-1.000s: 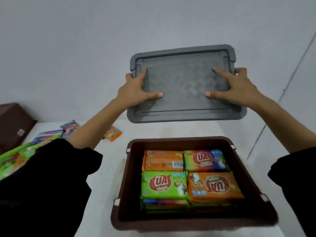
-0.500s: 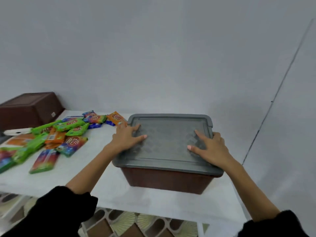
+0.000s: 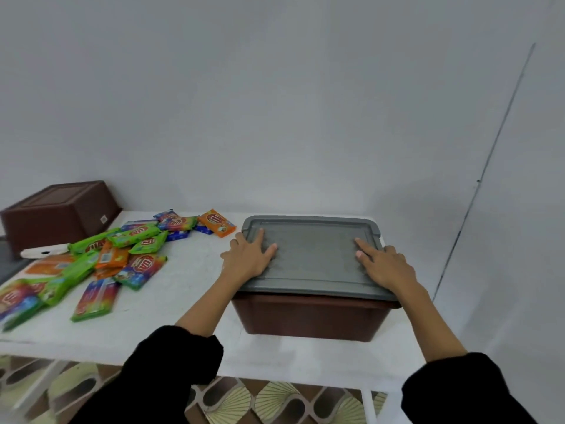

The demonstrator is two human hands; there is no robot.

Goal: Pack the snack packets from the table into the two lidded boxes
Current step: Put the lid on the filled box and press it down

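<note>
**Closed brown box, two hands flat on its lid**

Fingers: the left hand and right hand lie palm-down. The fingers are straight and spread, gripping nothing, and press on the grey lid. The left hand's outer fingers overhang the lid's left edge. The right hand's outer fingers reach the right edge, and it is unclear whether they wrap it.

Under the fingers: the lid is matte grey plastic, rectangular with rounded corners, a raised rim and a faintly textured centre panel. It sits on the brown box, which is smooth plastic with walls tapering downward. The lid hides its contents.

Beneath the box: a white desk with a flat top.

Left of the left fingers, well apart: a loose heap of snack packets. They are flat glossy wrappers in green, orange, blue and rainbow. The print is blurred, and the frame cuts off the far-left ones.

Beyond the heap: a second brown box, upside down, with an unreadable label. Near it lies a white oblong object that cannot be identified.

Nearest the camera: black sleeves and patterned floor tiles.
</note>
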